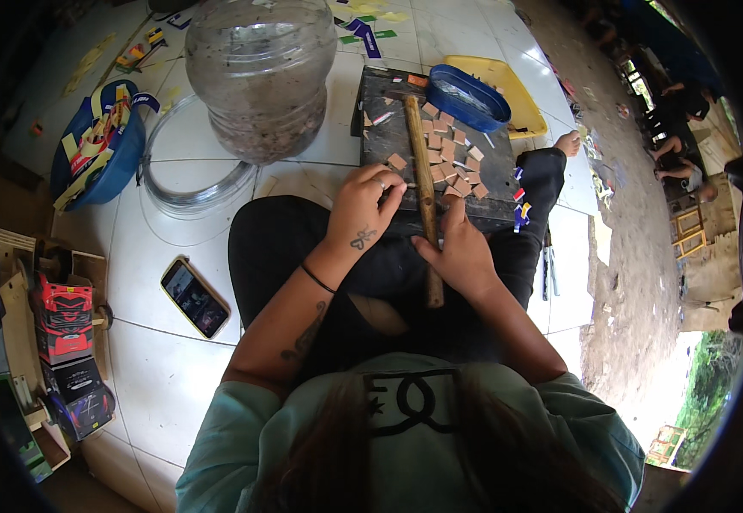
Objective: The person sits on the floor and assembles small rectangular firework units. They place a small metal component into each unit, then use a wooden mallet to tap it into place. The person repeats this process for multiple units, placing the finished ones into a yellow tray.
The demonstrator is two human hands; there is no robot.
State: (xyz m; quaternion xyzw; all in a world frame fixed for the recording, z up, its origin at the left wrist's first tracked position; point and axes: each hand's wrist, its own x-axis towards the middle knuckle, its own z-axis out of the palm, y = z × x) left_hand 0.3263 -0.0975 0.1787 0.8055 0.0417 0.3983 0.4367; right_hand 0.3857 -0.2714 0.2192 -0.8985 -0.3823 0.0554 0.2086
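Observation:
My left hand (364, 205) is closed in a pinch beside the hammer handle. A small thin piece seems to show at its fingertips, too small to name. My right hand (464, 248) is closed around the lower part of the wooden-handled hammer (423, 171), thumb across the handle, forefinger by the small wooden squares. The hammer lies lengthwise over a dark block (397, 137), its handle end above my lap; its head is hard to make out at the far end. Several small wooden squares (447, 154) are scattered on the block, right of the handle; one lies left of it.
A blue oval dish (471, 96) and a yellow tray (525, 121) stand at the far right. Left are a large clear plastic jug (260, 81), a coil of wire (162, 201), a blue tub (128, 158) of coloured strips, a phone (194, 297) and toy trucks (65, 321).

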